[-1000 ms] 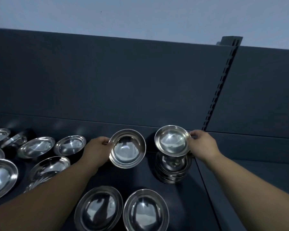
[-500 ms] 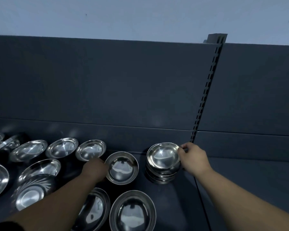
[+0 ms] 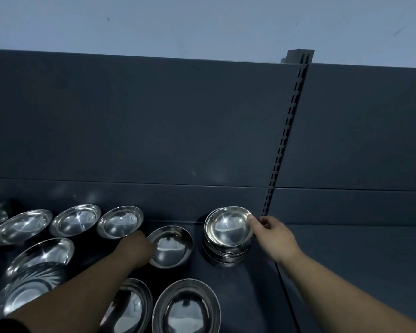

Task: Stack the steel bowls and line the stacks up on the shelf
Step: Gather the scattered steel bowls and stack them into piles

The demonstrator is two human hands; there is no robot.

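Note:
A stack of steel bowls [image 3: 227, 239] stands on the dark shelf [image 3: 245, 296] near the slotted upright. My right hand [image 3: 273, 239] pinches the right rim of the top bowl of that stack. To its left a single steel bowl [image 3: 172, 246] sits on the shelf, and my left hand [image 3: 136, 249] grips its left rim. The fingers of the left hand are mostly hidden behind the hand.
Several loose steel bowls [image 3: 119, 224] lie in rows to the left, and two larger ones [image 3: 186, 308] sit near the front edge. The slotted upright [image 3: 286, 140] divides the dark back panel. Bare shelf lies to the right of the stack.
The right hand lowered its bowl onto the stack. The left hand lowered its bowl to the shelf beside the stack. The view shifted right.

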